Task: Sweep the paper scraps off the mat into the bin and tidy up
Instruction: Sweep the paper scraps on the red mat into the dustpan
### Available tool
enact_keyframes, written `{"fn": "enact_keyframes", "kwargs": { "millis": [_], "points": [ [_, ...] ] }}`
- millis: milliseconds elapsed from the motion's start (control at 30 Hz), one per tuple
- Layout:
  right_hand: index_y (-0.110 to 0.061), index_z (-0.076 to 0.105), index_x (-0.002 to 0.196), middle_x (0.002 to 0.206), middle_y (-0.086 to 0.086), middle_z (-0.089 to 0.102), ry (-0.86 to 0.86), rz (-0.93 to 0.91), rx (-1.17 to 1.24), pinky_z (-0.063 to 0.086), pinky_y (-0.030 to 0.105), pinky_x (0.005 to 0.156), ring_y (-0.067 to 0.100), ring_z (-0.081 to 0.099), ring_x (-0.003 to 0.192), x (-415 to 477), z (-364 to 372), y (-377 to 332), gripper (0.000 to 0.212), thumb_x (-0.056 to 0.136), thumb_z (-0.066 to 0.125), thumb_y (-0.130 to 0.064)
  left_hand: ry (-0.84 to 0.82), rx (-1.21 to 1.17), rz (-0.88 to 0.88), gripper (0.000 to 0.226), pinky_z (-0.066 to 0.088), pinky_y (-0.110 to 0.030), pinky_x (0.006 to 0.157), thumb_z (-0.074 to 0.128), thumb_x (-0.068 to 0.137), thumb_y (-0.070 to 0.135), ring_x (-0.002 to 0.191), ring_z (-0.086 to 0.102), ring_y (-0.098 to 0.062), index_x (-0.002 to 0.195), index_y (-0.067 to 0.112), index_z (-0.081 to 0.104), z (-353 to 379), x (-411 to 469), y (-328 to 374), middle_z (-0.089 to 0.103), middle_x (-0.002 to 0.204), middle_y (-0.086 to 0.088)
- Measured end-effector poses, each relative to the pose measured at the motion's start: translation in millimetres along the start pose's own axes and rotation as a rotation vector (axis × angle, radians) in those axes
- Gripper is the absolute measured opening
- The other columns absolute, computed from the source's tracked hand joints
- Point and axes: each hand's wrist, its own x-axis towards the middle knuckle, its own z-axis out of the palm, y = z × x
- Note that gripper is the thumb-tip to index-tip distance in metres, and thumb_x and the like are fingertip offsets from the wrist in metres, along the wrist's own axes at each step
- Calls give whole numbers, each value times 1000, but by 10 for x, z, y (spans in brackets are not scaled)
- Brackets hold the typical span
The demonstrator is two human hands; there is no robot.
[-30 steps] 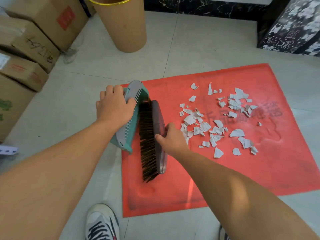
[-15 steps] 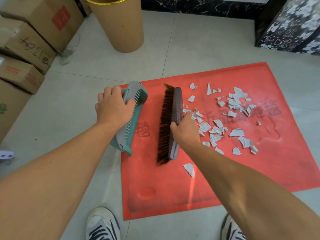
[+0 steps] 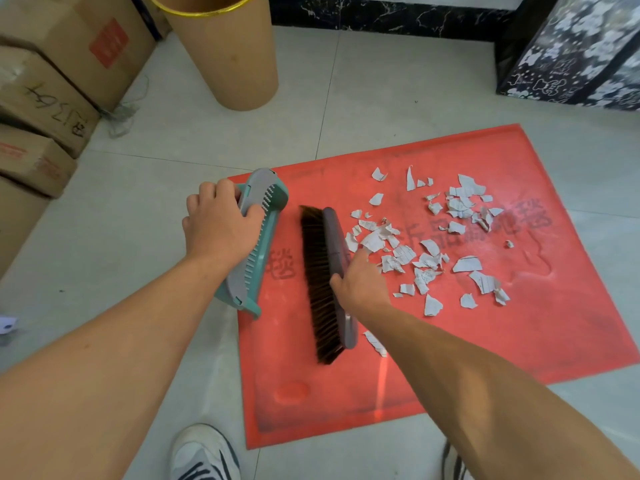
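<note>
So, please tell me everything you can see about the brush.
The brush is long and narrow, with a grey, plastic-looking back and dense dark brown bristles along its left side. It lies lengthwise on the red mat, between the dustpan and the paper scraps. The right hand grips its back near the middle. The nearest scraps touch its right edge.

The 1 head-worn camera looks steeply down from above at the red mat (image 3: 450, 341) on the floor, close in.
</note>
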Motion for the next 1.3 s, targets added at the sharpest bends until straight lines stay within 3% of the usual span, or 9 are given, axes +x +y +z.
{"fn": "enact_keyframes", "kwargs": {
  "millis": [267,400,533,833,1133,1300],
  "points": [
    [-4,40,108,95,19,58,176,56,-48,40,38,63,36,55,79,309,-501,198,28,89,53,-19,-14,-8,-11,19,36,-45,88,49,88,36,109,41,-31,99,21,43,-23,17,15,47,116,-8],
    [-3,43,108,93,15,55,172,-6,80,37,35,66,34,52,80,329,-523,78,31,87,56,-23,-12,38,28,18,32,-42,83,47,90,35,107,40,-31,94,18,47,-16,-16,20,45,112,-8],
    [-6,44,109,102,17,61,88,-56,165,47,40,73,37,59,92,263,-318,-87,33,87,57,-27,-19,63,38,24,36,-44,87,47,90,36,107,41,-31,86,13,52,-29,-4,77,46,107,-6],
    [-5,40,113,102,17,59,45,-42,67,44,38,70,38,60,93,112,-84,5,30,91,51,-22,-61,155,55,36,43,-45,87,40,93,40,107,43,-29,102,11,59,14,15,239,48,113,-9],
    [0,38,119,109,22,61,213,59,-53,41,35,68,40,62,97,258,-657,474,27,97,44,-13,-18,153,36,38,40,-47,88,43,91,36,110,43,-37,106,5,59,101,-23,391,48,117,-16],
    [-4,38,110,95,19,58,240,65,15,38,36,67,39,57,84,289,-755,547,26,91,48,-19,-19,150,53,36,38,-47,86,43,91,35,108,41,-37,103,5,57,132,-70,433,47,116,-16]
  ]
}}
